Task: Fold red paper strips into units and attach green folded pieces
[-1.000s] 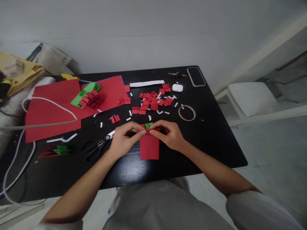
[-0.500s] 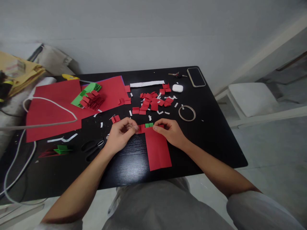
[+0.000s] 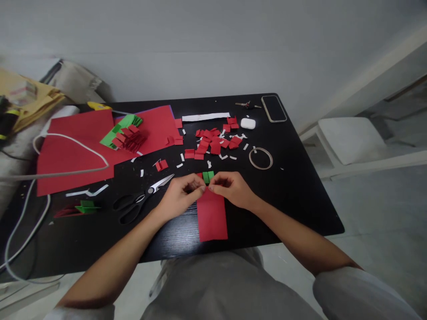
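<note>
A red paper rectangle (image 3: 212, 220) lies near the table's front edge, its upper edge partly under my fingers. My left hand (image 3: 184, 194) is closed in a pinch at its upper left, my right hand (image 3: 232, 189) in a pinch at its upper right. The fingertips nearly meet. Just beyond them sits a small folded green paper piece (image 3: 208, 177) with a bit of red beside it. Whether the fingertips grip the red rectangle's edge or something smaller is hidden. Scissors (image 3: 147, 195) lie open left of my left hand.
Folded red pieces (image 3: 210, 141) and white scraps lie past my hands. Tape ring (image 3: 260, 158), white case (image 3: 247, 123), phone (image 3: 274, 109) and keys (image 3: 247, 105) are at right. Large red sheets (image 3: 75, 155), a green folded stack (image 3: 120, 129) and a white cable (image 3: 76, 140) are at left.
My left hand has moved right and nearer to me, uncovering the scissors' blades. My right hand has shifted slightly left and nearer. The red rectangle has moved left and straightened.
</note>
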Demonstrator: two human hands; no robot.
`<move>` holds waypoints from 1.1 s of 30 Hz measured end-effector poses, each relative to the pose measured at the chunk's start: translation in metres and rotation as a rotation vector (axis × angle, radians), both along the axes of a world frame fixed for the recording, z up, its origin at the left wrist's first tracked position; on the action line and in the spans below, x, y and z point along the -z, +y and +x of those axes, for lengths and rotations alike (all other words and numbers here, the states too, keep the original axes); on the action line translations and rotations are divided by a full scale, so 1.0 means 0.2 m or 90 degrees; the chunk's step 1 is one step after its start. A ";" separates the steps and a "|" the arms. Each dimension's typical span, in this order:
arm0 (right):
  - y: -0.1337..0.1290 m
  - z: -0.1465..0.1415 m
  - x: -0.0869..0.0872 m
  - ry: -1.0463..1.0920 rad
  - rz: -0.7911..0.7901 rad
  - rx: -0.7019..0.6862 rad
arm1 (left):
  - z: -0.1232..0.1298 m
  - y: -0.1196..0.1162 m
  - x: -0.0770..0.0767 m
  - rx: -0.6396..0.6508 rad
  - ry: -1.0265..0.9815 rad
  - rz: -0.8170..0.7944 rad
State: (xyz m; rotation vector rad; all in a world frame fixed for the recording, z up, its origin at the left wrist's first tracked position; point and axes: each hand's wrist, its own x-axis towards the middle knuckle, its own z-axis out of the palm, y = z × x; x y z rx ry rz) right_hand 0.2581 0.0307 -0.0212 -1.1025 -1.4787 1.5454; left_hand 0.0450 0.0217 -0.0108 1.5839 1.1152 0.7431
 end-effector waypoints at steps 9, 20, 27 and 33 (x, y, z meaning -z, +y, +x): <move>0.05 0.04 -0.01 0.020 -0.054 -0.002 | -0.03 0.04 -0.01 -0.024 -0.020 -0.024; 0.01 0.00 -0.01 0.021 -0.050 -0.009 | -0.01 0.02 -0.02 0.006 0.014 -0.014; 0.03 0.03 -0.01 0.031 -0.071 -0.032 | -0.03 0.02 0.00 -0.007 0.014 -0.004; 0.06 0.05 -0.01 0.046 -0.068 0.031 | -0.04 0.04 -0.01 -0.058 -0.022 -0.007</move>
